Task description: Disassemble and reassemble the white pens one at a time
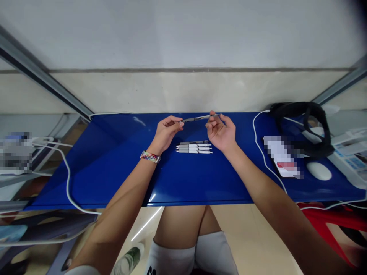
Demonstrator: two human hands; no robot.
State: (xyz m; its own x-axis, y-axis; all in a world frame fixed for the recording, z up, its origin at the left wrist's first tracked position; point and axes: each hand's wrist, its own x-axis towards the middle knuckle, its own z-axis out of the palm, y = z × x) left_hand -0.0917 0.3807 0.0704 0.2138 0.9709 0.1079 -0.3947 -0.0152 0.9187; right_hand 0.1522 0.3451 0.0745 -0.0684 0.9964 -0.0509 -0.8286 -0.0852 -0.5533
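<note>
Above the blue table, my left hand [169,133] pinches the dark end of a slim pen [196,118] between thumb and fingers. At the pen's other end, my right hand [221,131] holds its tip between thumb and a finger, palm turned up. The pen is nearly level, its right end slightly farther back. Just below it, several pens [194,147] lie side by side on the table, their pointed ends to the left; the nearer ones have white barrels, the farthest a dark one. A colourful woven band circles my left wrist.
On the blue table [120,179], a phone [282,158], a white mouse [319,170] and a black strap-like headset [321,118] sit at the right. White cables [259,147] run along both sides. A wall rises behind.
</note>
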